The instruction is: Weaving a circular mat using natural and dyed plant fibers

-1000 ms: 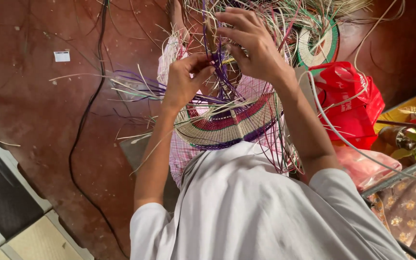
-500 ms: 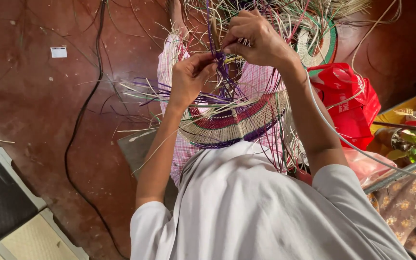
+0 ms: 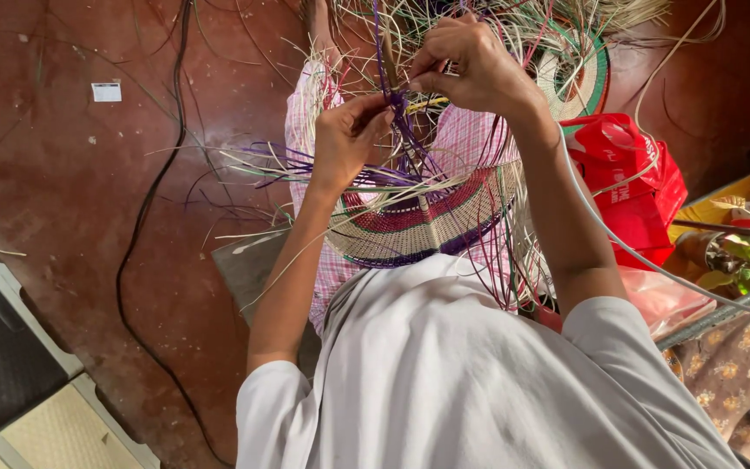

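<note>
Purple straw strands are now drawn taut above the half-woven striped straw basket on my lap; since a second ago I've lifted both hands, left hand and right hand pinched on them, so the weave is tightening.

Matt woven straw basket; glossy red plastic bag.

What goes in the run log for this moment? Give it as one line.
left hand: pinching purple strands | right hand: gripping strands above | striped woven basket: on lap, unfinished | red bag: beside
</note>
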